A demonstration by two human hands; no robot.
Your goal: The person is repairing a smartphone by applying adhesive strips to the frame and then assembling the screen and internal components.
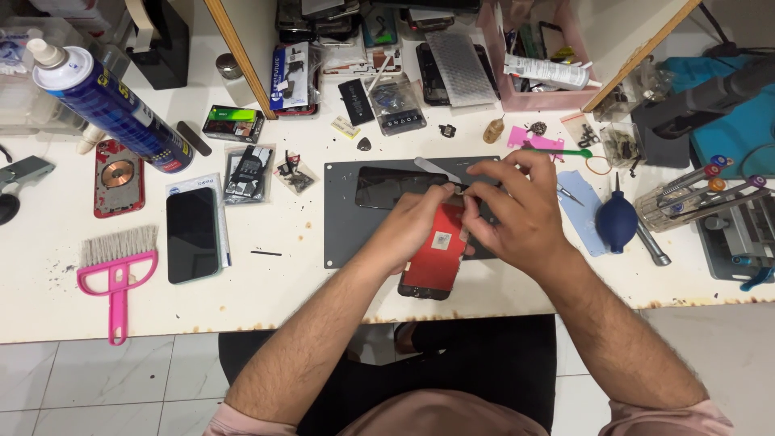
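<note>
Covering much of the red phone point(432, 258) from above, the left hand point(412, 222) and the right hand point(517, 214) are seen meeting at its top edge, so that the spot being worked on is hidden beneath the fingertips. The red phone is gripped by the left hand along its upper side, its flat glossy back turned up and a small pale square label showing below the thumb; its lower end juts past the grey mat point(343, 242) toward the desk point(266, 299) edge. The right hand is pinched closed on something small at the phone's top, but what is pinched cannot be made out. Just beyond the left hand's knuckles a dark glass panel point(387, 186) is laid flat on the mat, partly covered by both hands, with a thin grey blade-shaped tool point(436, 168) resting at its far edge. Right of the right hand a round blue rubber blower point(617, 216) is lying. Well to the left of the left hand, a black smartphone point(192, 234) and a pink bristle brush point(119, 270) are set on the white, worn desk.
</note>
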